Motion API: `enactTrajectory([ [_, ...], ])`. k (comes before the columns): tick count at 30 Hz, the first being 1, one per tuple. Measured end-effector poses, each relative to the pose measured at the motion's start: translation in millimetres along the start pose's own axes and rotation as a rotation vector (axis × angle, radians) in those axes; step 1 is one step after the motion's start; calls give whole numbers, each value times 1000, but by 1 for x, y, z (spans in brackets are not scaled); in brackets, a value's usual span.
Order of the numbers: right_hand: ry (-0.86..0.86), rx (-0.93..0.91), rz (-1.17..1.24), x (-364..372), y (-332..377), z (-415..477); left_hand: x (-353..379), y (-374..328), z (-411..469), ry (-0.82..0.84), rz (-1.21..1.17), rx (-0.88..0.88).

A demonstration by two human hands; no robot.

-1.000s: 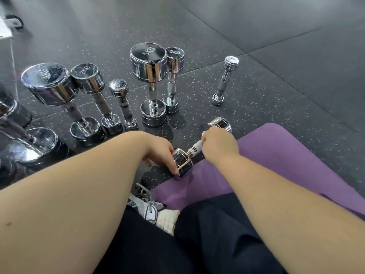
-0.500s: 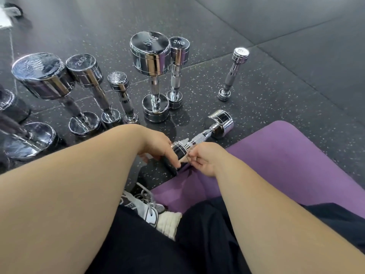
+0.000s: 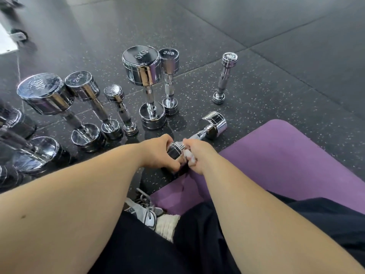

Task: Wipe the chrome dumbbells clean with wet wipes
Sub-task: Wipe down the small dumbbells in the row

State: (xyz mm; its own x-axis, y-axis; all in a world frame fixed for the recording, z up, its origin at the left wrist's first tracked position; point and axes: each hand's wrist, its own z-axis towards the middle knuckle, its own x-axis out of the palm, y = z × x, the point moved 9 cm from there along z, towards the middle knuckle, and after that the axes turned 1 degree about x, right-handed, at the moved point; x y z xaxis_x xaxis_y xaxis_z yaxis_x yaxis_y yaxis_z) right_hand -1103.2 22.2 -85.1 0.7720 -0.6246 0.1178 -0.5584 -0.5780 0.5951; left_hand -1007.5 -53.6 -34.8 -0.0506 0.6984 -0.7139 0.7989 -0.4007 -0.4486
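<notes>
Two bare forearms reach forward from the lower edge and meet over a small chrome dumbbell [image 3: 214, 123] lying on its side. The left hand [image 3: 158, 153] curls its fingers round the near head. The right hand [image 3: 199, 153] pinches a crumpled white wet wipe [image 3: 190, 157] against the inner side of that head, where the handle begins. The far head sits just beside the rounded corner of a purple mat [image 3: 276, 155]; whether the near head touches the ground is hidden by the hands.

Beyond the hands, on dark speckled rubber flooring [image 3: 256, 86], more chrome weights stand on end: a 5KG dumbbell [image 3: 144, 72] with a slimmer 2KG dumbbell [image 3: 169, 62] close at its right; a thin dumbbell [image 3: 227, 76] alone farther right; to the left, a row of three [image 3: 83, 86], large to small; further weights [image 3: 29, 153] cut off at the left edge.

Nearest the camera are dark trousers [image 3: 197, 244], a white sneaker [image 3: 146, 212] and a cream sock [image 3: 166, 224].
</notes>
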Motion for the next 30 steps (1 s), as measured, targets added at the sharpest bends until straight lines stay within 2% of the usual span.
enactTrajectory([
  [2,33,-27,86,3,11,-2,-18,-6,-6,-49,-78,32],
  [5,183,-35,250,16,34,-13,-62,-24,-20,-203,-267,113],
  [9,293,-17,400,23,57,-36,-107,-67,-41,-458,3,261],
  [13,273,-16,558,23,59,-52,-118,-99,-54,-543,209,363],
  [16,322,30,672,32,62,-57,-127,-116,-57,-592,357,400],
  [18,374,70,622,37,61,-61,-128,-117,-55,-632,384,400],
  [21,406,69,435,34,63,-60,-124,-105,-46,-664,246,361],
  [23,336,24,325,23,70,-56,-124,-93,-37,-678,78,329],
  [25,105,-88,288,-3,84,-52,-127,-81,-28,-685,-98,282],
  [27,-157,-312,272,-36,110,-61,-129,-73,-21,-693,-227,244],
  [28,-232,-447,245,-44,126,-69,-129,-73,-20,-704,-249,242],
  [30,-219,-680,146,-37,157,-88,-124,-80,-21,-703,-236,281],
])
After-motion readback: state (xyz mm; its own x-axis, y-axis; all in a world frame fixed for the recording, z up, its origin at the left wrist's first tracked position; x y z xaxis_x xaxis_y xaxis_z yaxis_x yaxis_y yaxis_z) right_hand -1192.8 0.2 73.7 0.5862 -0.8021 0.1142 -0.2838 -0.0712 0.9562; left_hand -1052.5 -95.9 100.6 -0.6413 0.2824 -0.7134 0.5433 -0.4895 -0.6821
